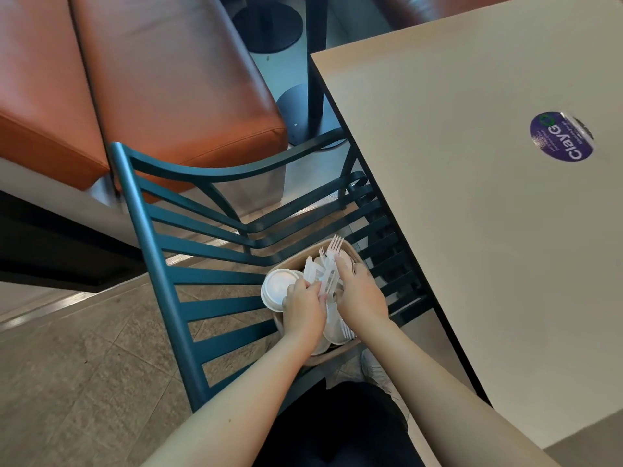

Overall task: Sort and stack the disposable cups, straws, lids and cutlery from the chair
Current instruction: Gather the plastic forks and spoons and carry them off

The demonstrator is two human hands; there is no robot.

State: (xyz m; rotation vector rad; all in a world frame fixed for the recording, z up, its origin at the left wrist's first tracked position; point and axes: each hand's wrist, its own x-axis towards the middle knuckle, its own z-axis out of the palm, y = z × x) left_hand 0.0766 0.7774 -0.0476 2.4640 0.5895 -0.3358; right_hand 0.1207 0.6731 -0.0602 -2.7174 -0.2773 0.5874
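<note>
A brown cardboard tray [292, 258] sits on the slatted seat of a dark teal metal chair [158, 261]. It holds white round lids [279, 287], several white plastic forks [333, 247] and other white cutlery. Both hands are inside the tray. My left hand [303, 306] has its fingers curled round white plastic pieces beside the lids. My right hand [362, 293] reaches over the cutlery pile and its fingers grip the forks. More lids [335, 332] lie partly hidden under my wrists. No cups or straws can be told apart.
A beige table [472, 197] with a purple round sticker [561, 136] stands right of the chair, its edge close to the tray. An orange padded bench [151, 79] lies beyond the chair. Black table pedestals [296, 112] stand on the tiled floor [84, 382].
</note>
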